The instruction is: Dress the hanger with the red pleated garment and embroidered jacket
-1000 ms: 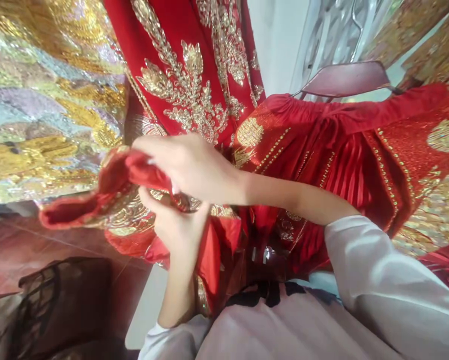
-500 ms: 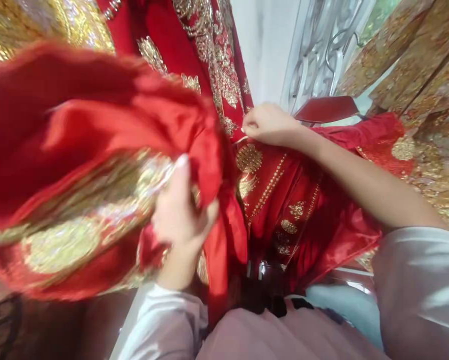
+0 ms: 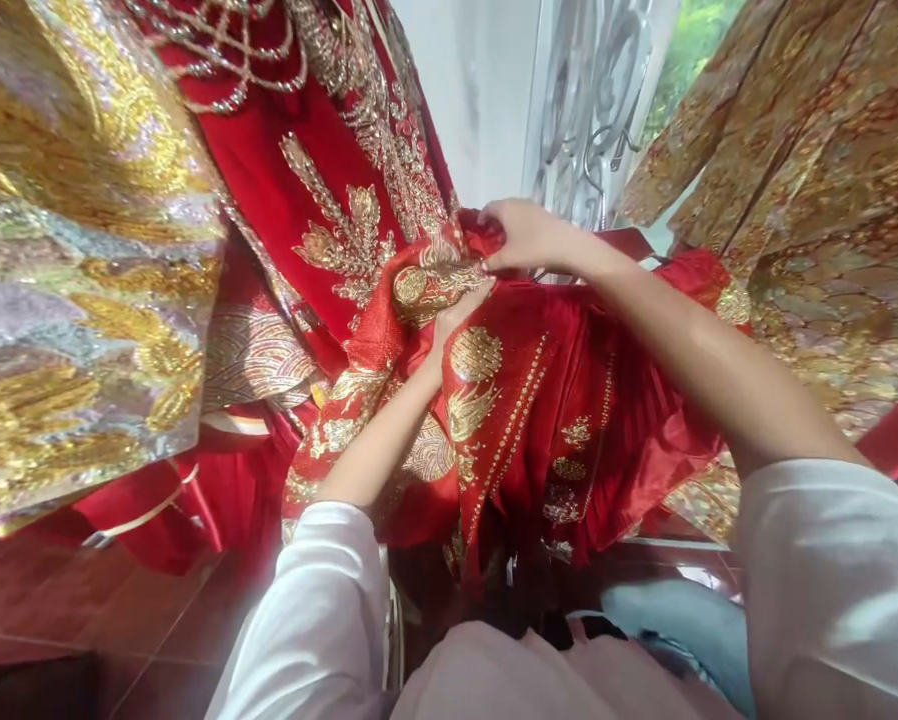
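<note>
A red skirt with gold embroidery (image 3: 539, 420) hangs in front of me, its waist bunched up near a dark red hanger (image 3: 629, 242). My left hand (image 3: 456, 318) is closed on a folded flap of the red and gold cloth (image 3: 419, 290) at the top of the skirt. My right hand (image 3: 528, 235) pinches the same cloth at the waist, just above and to the right of the left hand. Both of my arms wear white sleeves pushed up the forearm.
A red jacket with gold beadwork (image 3: 329, 180) hangs behind the skirt. Gold brocade garments hang at the left (image 3: 81, 280) and at the right (image 3: 816, 200). A white metal grille (image 3: 591, 110) stands behind. Reddish floor tiles (image 3: 81, 620) lie below.
My left hand has carried the loose red flap from the left up to the skirt's waist. My right hand stayed at the waist. The view has tilted slightly.
</note>
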### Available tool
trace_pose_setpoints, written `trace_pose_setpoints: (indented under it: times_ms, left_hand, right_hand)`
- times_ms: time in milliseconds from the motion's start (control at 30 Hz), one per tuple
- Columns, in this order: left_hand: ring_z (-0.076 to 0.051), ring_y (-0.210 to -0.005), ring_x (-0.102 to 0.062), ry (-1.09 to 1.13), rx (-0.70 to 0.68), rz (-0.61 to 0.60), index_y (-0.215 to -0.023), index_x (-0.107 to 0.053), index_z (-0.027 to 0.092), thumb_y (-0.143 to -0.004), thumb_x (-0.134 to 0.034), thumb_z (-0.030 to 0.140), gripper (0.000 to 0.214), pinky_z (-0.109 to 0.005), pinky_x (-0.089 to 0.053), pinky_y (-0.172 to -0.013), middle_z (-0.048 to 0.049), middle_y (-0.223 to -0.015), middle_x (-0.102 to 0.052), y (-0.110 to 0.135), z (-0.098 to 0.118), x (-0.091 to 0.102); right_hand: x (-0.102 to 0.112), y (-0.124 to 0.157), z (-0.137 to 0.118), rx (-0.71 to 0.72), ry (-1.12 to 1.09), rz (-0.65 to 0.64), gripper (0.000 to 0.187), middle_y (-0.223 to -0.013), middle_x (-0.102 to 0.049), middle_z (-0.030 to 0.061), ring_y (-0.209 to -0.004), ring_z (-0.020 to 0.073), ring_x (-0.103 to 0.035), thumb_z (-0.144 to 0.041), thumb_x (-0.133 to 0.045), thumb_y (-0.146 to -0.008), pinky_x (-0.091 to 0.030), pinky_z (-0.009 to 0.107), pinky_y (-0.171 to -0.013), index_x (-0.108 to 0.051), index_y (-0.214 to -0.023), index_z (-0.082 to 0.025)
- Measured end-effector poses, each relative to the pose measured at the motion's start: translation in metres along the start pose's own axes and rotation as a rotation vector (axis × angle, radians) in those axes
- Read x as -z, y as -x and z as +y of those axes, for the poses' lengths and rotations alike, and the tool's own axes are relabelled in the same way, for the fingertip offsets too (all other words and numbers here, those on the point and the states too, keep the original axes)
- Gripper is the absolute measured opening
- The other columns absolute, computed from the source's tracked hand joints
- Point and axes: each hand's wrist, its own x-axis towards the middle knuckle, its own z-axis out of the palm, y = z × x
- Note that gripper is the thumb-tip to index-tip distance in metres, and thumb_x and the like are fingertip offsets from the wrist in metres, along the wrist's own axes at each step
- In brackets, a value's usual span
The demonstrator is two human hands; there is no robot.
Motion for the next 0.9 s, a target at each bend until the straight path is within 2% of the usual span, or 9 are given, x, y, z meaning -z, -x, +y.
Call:
trace_pose_setpoints:
  times_ms: [133,200,333,433,533,633,733,800,900]
  left_hand:
    - [-0.02,-0.125,-0.05,-0.033,-0.083,0.157,-0.13,-0.051,0.015,-0.091,-0.039,0.041,0.049,-0.031,-0.035,-0.11,-0.0055,-0.133,-0.055,0.016,0.01,0.015]
    - [-0.022,-0.121,-0.053,-0.046,-0.087,0.209,-0.128,-0.054,0.015,-0.088,-0.049,0.041,0.048,-0.035,-0.039,-0.108,-0.0087,-0.13,-0.057,0.024,0.01,0.021]
    - [-0.023,-0.119,-0.054,-0.03,-0.029,0.089,-0.127,-0.055,0.017,-0.084,-0.057,0.033,0.046,-0.037,-0.041,-0.106,-0.0083,-0.129,-0.058,0.035,0.014,0.042]
    - [-0.025,-0.12,-0.054,-0.063,0.12,-0.043,-0.126,-0.056,0.014,-0.081,-0.06,0.029,0.048,-0.041,-0.039,-0.106,-0.0098,-0.13,-0.057,0.048,0.035,0.077]
    - [-0.024,-0.117,-0.056,-0.111,0.246,-0.033,-0.121,-0.06,0.015,-0.082,-0.058,0.026,0.041,-0.041,-0.039,-0.106,-0.0085,-0.125,-0.061,0.073,0.077,0.104]
    - [-0.022,-0.109,-0.06,-0.11,0.282,0.002,-0.121,-0.059,0.02,-0.089,-0.048,0.03,0.035,-0.037,-0.045,-0.099,-0.006,-0.12,-0.064,0.098,0.121,0.096]
    - [-0.027,-0.093,-0.066,-0.164,0.325,-0.375,-0.12,-0.059,0.018,-0.089,-0.049,0.042,0.041,-0.04,-0.052,-0.082,-0.0105,-0.104,-0.069,0.105,0.144,0.07]
    - [-0.025,-0.081,-0.067,-0.14,0.334,-0.493,-0.113,-0.062,0.017,-0.089,-0.049,0.045,0.039,-0.038,-0.053,-0.073,-0.01,-0.093,-0.071,0.096,0.147,0.061]
    - [-0.022,-0.092,-0.064,-0.147,0.263,-0.129,-0.114,-0.06,0.019,-0.091,-0.046,0.04,0.033,-0.035,-0.05,-0.082,-0.0094,-0.105,-0.067,0.065,0.139,0.06]
  right_hand:
    - [-0.003,-0.017,0.016,0.007,0.116,0.249,0.046,-0.108,-0.058,0.0114,-0.097,0.0242,-0.054,-0.015,-0.067,-0.064,-0.046,0.034,-0.077,-0.055,-0.109,-0.016]
    - [-0.011,-0.02,0.018,0.065,0.092,0.165,0.046,-0.103,-0.06,0.0099,-0.095,0.0228,-0.056,-0.02,-0.068,-0.066,-0.047,0.032,-0.078,-0.055,-0.11,-0.014]
    - [-0.026,-0.016,0.012,0.043,0.087,-0.06,0.021,-0.09,-0.063,0.0094,-0.088,0.022,-0.059,-0.023,-0.053,-0.081,-0.046,0.031,-0.078,-0.062,-0.096,-0.012]
    - [-0.029,-0.01,0.002,-0.093,0.15,0.003,0.023,-0.096,-0.063,0.0136,-0.095,0.0276,-0.059,-0.017,-0.045,-0.086,-0.044,0.037,-0.082,-0.064,-0.097,-0.011]
    - [-0.027,-0.008,-0.008,-0.227,0.198,0.062,0.028,-0.102,-0.061,0.0176,-0.1,0.0313,-0.058,-0.008,-0.041,-0.087,-0.043,0.043,-0.086,-0.064,-0.102,-0.008]
    - [-0.028,-0.011,-0.009,-0.272,0.234,0.1,0.032,-0.101,-0.061,0.021,-0.102,0.0327,-0.057,-0.004,-0.035,-0.088,-0.042,0.047,-0.089,-0.063,-0.103,-0.004]
    - [-0.035,-0.016,-0.001,-0.288,0.205,0.143,0.033,-0.101,-0.059,0.0205,-0.106,0.0328,-0.054,-0.006,-0.032,-0.091,-0.041,0.049,-0.091,-0.062,-0.105,-0.003]
    - [-0.04,-0.017,0.005,-0.285,0.151,0.134,0.034,-0.102,-0.057,0.0192,-0.108,0.033,-0.053,-0.01,-0.03,-0.093,-0.04,0.049,-0.092,-0.061,-0.107,-0.004]
    - [-0.042,-0.014,0.008,-0.244,0.093,0.093,0.035,-0.104,-0.055,0.019,-0.11,0.0335,-0.051,-0.013,-0.028,-0.095,-0.038,0.048,-0.094,-0.059,-0.107,-0.005]
